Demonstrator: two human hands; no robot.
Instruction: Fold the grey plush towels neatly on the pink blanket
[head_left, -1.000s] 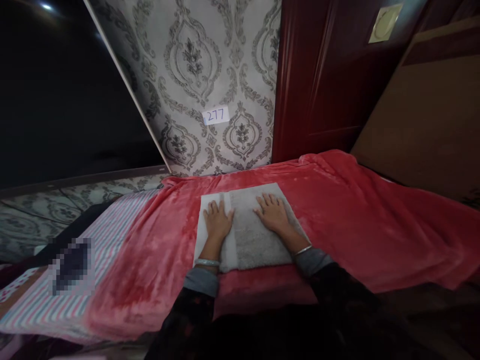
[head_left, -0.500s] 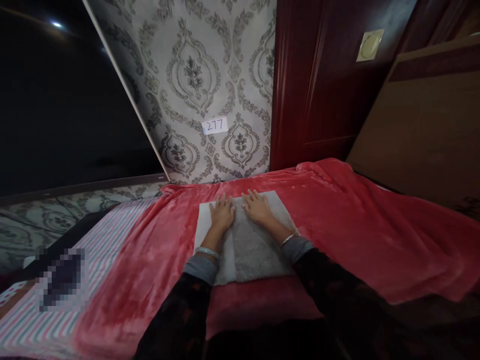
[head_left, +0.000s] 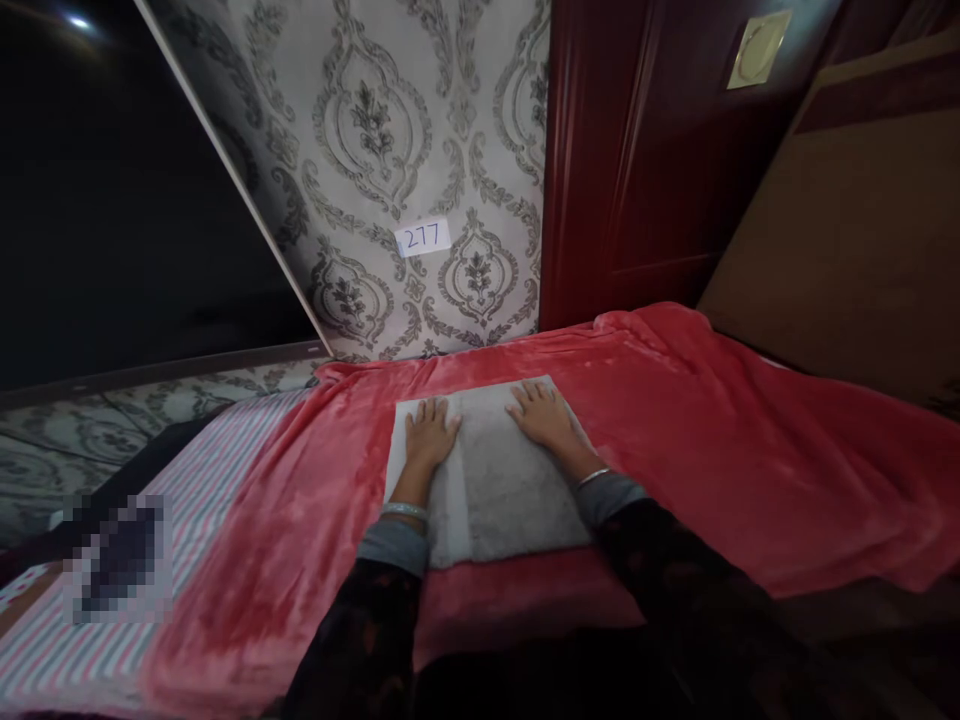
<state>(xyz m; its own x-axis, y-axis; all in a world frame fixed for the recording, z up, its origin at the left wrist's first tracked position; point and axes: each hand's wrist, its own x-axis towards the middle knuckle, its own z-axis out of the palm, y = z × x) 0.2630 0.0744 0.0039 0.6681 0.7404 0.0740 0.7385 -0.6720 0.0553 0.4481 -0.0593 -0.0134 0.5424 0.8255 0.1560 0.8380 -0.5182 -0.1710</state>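
Observation:
A grey, plush-looking cloth (head_left: 499, 480) with a paler strip down its left part lies flat, roughly square, on a red blanket (head_left: 712, 450). My left hand (head_left: 431, 432) rests on the cloth's far left part, palm down, fingers spread. On the far right part lies my right hand (head_left: 544, 412), also flat with its fingers apart. Neither hand grips anything. Both touch the cloth's upper surface, and a gap of bare cloth shows between them.
Left of the blanket is a striped sheet (head_left: 202, 490) with a blurred-out dark object on it. A large black screen (head_left: 135, 200) stands at the left. Behind are patterned wallpaper (head_left: 480, 150) and a dark red door frame (head_left: 592, 180); a brown board (head_left: 862, 230) leans at right.
My hands have moved apart across the cloth, the left one slightly leftward and the right one to the right. Both remain flat. The view has shifted slightly.

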